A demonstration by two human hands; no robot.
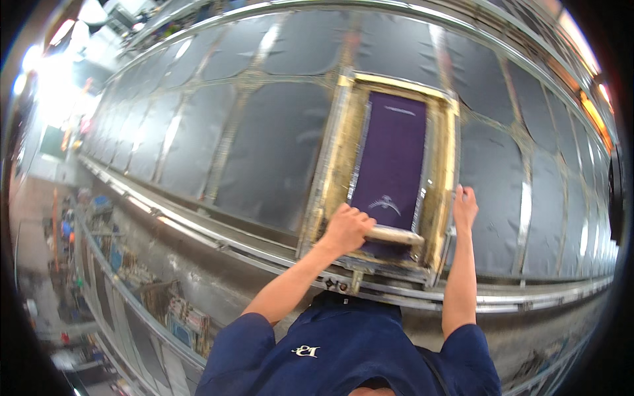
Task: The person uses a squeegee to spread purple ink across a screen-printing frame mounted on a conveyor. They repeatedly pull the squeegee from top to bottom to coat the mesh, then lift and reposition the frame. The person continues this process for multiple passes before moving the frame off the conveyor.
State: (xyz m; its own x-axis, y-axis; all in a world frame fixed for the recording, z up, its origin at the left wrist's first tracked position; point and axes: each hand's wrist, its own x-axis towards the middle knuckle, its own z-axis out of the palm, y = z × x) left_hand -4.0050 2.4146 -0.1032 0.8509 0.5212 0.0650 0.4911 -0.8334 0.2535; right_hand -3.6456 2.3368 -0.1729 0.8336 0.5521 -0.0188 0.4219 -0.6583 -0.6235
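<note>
My left hand [349, 230] is closed around the left end of a long wooden-handled squeegee [395, 235]. The squeegee lies crosswise inside the near end of a screen printing frame [453, 158] with worn, yellowish edges. Beyond it stretches the frame's dark purple mesh [393, 152], with a small pale curved design near the squeegee and a short pale mark at the far end. My right hand [465, 206] is just outside the frame's right edge, its fingers curled in. Whether anything is inside that hand is hidden.
A long printing table [271, 152] with rows of dark grey panels runs left and right beneath the frame. A metal rail [218, 243] follows its near edge, close to my body. At lower left stands a rack [188, 320] with stacked items.
</note>
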